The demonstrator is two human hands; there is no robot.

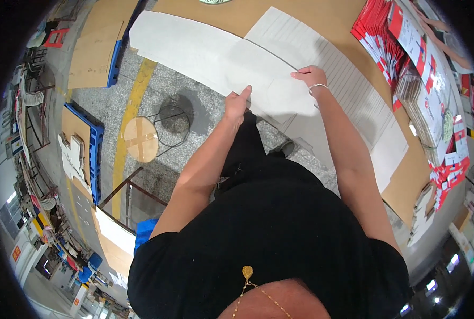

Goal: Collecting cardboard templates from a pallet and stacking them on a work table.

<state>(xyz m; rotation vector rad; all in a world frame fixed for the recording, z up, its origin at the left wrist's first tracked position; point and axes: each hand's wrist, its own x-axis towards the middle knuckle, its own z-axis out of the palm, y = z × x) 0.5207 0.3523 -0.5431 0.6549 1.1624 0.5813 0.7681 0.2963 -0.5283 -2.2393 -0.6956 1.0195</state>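
A long white cardboard sheet (194, 48) lies across the brown-topped table, its near edge reaching over the table's front. My left hand (238, 105) is closed on that near edge, thumb on top and the other fingers mostly hidden. Farther right, my right hand (312, 77), with a bracelet at the wrist, is closed at the sheet's far edge, its thumb pointing left. Beneath and to the right, a fanned stack of white sheets (348, 90) shows many overlapping edges.
Red and white flattened cartons (378, 40) are piled at the right, beside a tied bundle (412, 101). At the left stand a round stool (141, 139), a blue pallet (95, 154) and brown cardboard (96, 48). A yellow line (133, 101) crosses the floor. Another person's arm (449, 50) shows at far right.
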